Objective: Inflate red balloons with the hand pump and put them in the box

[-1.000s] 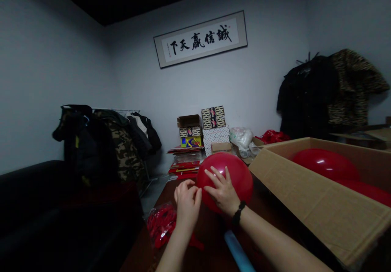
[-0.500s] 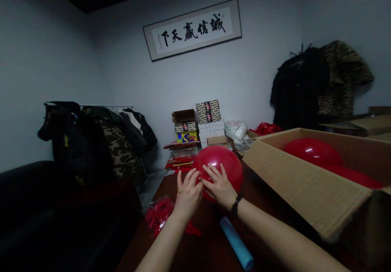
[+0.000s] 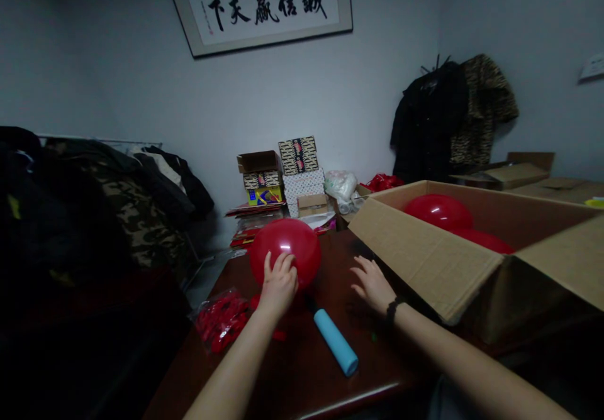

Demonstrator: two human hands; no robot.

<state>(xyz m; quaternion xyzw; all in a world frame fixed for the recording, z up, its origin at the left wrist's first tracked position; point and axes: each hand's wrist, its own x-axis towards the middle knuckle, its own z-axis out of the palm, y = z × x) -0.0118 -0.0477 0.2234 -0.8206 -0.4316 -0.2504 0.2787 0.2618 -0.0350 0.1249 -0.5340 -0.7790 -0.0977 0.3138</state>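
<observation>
A round, inflated red balloon (image 3: pixel 292 244) is at the middle of the dark table. My left hand (image 3: pixel 277 285) grips its near side, fingers bent against the rubber; whether the balloon's neck is pinched is hidden. Off to the right, my right hand (image 3: pixel 372 283) hovers over the tabletop with fingers apart and nothing in them, a black band round its wrist. Between the two arms lies a light-blue cylinder (image 3: pixel 336 342) with a dark narrow far end. Left of my left forearm sits a clear bag of uninflated red balloons (image 3: pixel 221 320).
On the right, an open cardboard box (image 3: pixel 425 263) holds red balloons (image 3: pixel 438 211), its flap leaning over the table (image 3: pixel 372 385). Stacked boxes (image 3: pixel 298 156) and a plastic bag (image 3: pixel 340 184) stand at the back. Coats (image 3: pixel 155 219) hang on a rack at left.
My right hand has come off the balloon and moved right, toward the box. My left hand stays on the balloon. The view has shifted downward and to the right.
</observation>
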